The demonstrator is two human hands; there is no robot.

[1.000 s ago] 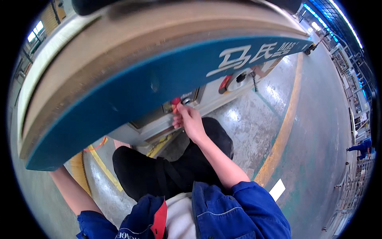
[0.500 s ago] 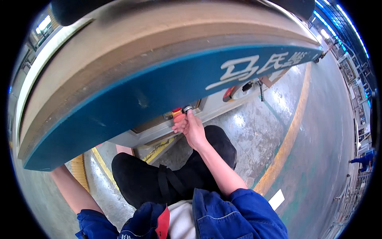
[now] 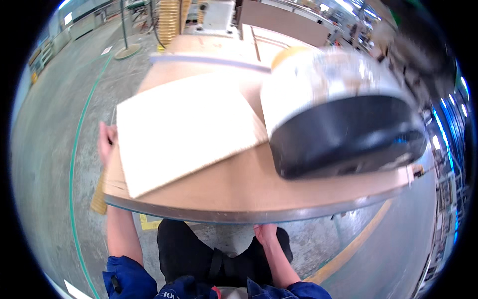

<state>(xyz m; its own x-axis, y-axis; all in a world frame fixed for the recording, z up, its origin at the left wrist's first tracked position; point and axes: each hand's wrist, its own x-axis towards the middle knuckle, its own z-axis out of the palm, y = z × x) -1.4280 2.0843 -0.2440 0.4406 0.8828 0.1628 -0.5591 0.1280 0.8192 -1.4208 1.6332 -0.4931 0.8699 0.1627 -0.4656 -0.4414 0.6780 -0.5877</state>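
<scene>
A brown wooden worktable (image 3: 239, 194) with a curved front edge stands before me. On it lies a bright white board (image 3: 184, 129), set at an angle. My left hand (image 3: 106, 142) is up beside the table's left edge, close to the board's left side. Its fingers look curled in, though somewhat blurred, and I cannot make out whether they hold anything. Below the front edge, by my right knee, is my right hand (image 3: 266, 232). The table edge hides its fingers and whatever they touch.
A large black and white machine housing (image 3: 348, 134) covers the table's right part. A ribbed yellow hose (image 3: 169, 22) rises behind the table. A round-based stand (image 3: 127, 51) is on the floor at far left. Green and yellow lines mark the floor.
My view has tilted up, bringing the tabletop and board into sight. My left hand now shows beside the table. My right hand, earlier visible at a round knob beside a red button, is partly hidden.
</scene>
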